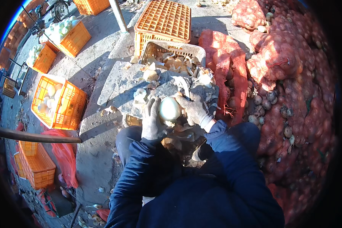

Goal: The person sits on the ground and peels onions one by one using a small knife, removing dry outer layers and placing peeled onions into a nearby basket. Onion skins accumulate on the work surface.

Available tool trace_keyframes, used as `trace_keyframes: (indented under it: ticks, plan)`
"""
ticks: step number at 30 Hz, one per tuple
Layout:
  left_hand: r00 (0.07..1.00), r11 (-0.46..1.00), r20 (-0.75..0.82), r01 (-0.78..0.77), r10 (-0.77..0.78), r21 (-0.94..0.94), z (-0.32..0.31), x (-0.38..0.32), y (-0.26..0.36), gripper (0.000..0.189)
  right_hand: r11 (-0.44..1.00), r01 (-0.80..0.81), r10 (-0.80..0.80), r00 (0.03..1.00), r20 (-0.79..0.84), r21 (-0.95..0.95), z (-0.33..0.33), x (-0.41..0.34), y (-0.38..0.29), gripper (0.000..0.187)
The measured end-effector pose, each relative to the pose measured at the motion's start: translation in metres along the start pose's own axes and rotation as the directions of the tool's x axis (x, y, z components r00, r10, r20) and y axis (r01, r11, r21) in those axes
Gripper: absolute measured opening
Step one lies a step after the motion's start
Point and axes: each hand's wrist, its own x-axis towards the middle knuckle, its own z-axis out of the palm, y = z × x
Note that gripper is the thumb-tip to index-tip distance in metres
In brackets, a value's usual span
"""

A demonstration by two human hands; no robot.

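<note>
A pale, peeled onion (pixel 170 109) is held between my gloved hands, just over the near edge of a stone slab (pixel 116 85). My left hand (pixel 154 121) lies along the onion's left side, its fingers pointing away from me. From the right, my right hand (pixel 194 109) presses its fingertips against the onion. A whitish strip (pixel 185 85) shows by the right fingers; whether it is skin or a blade, I cannot tell. Farther back on the slab sit an onion in its skin (pixel 150 75) and a whitish onion piece (pixel 140 95). The palms are hidden.
Behind the slab stands a crate of onion skins (pixel 199 51), with stacked orange crates (pixel 162 17) beyond. A crate of peeled onions (pixel 59 102) is at left, near a dark pole (pixel 37 136). Red mesh sacks of onions (pixel 282 62) are heaped along the right.
</note>
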Motion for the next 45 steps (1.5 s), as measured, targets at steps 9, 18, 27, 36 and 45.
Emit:
trace_keyframes:
  ticks: [9, 18, 27, 36, 45]
  plan:
    - [0.994, 0.987, -0.044, 0.106, -0.101, 0.123, -0.004, 0.004, 0.015, 0.094, 0.658, 0.422, -0.557, 0.83, -0.026, -0.624, 0.003, 0.037, 0.036, 0.031]
    - [0.933, 0.851, -0.084, 0.28, -0.351, -0.445, -0.016, 0.01, 0.015, 0.095, 0.344, 0.592, -0.542, 0.759, 0.361, -0.729, -0.02, 0.029, 0.046, 0.06]
    - [0.98, 0.935, -0.013, 0.186, -0.199, -0.302, -0.017, 0.011, 0.022, 0.094, 0.985, 0.156, -0.147, 0.983, 0.109, -0.078, 0.02, -0.01, -0.006, 0.034]
    - [0.956, 0.861, -0.059, 0.23, -0.286, -0.455, -0.015, 0.01, 0.015, 0.09, 0.868, 0.241, -0.345, 0.922, -0.176, -0.435, -0.005, 0.051, 0.08, 0.017]
    - [0.988, 0.992, -0.101, 0.114, -0.119, -0.052, -0.015, 0.01, 0.002, 0.099, 0.577, 0.306, -0.47, 0.883, -0.001, -0.757, -0.007, 0.029, 0.023, 0.018]
